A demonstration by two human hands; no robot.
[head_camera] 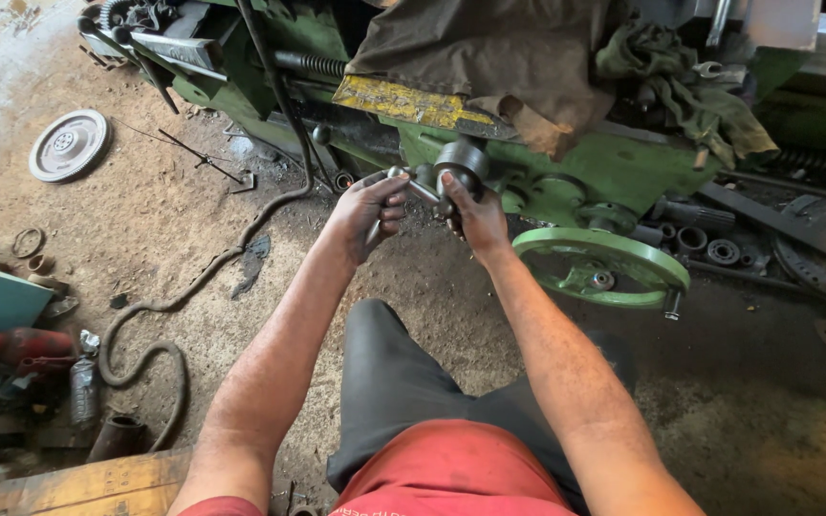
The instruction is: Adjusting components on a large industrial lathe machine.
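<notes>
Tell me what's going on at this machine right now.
A person sits beside a green lathe on a dirt floor, holding a dark metal part with a cylindrical head in front of it. The left hand grips the thin shaft end and the right hand supports the thicker end. A green handwheel sits just right of the hands, and a dark cloth is draped over the machine.

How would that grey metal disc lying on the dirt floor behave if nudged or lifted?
The grey metal disc looks like solid cast or machined metal, so it is probably stiff and heavy for its size. It lies flat on the gritty dirt floor, so a push would likely drag it, not roll it. Stood on edge, its round rim could roll.
</notes>
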